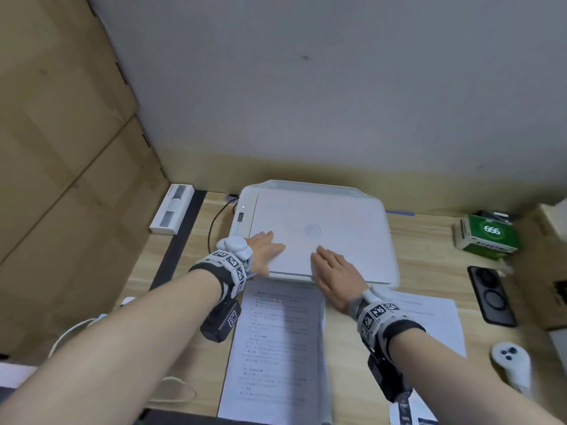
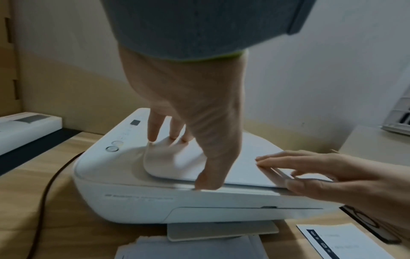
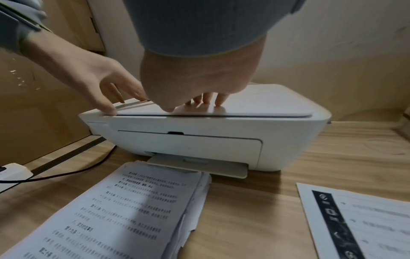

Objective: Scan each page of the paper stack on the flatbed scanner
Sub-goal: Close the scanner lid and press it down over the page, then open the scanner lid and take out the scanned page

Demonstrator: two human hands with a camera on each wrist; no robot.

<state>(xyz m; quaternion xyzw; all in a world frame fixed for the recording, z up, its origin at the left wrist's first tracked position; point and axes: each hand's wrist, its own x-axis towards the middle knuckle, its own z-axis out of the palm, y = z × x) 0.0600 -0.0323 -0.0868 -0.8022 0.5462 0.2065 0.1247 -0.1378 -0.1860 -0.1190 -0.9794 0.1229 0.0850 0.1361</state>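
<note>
Resting flat with fingers spread, left grip (image 1: pixel 266 250) and right grip (image 1: pixel 335 278) press the white flatbed scanner's closed lid (image 1: pixel 325 237); printed white paper stack (image 1: pixel 277 348) lies at 6 o'clock on the wooden table (image 1: pixel 429 256).

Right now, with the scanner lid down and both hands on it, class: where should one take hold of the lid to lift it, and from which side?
Grip the scanner lid at its front edge, coming from the front, probably fingers hooked under the lip. A dark seam there marks where it parts from the printer body. The left hand and right hand lie flat on top.
</note>
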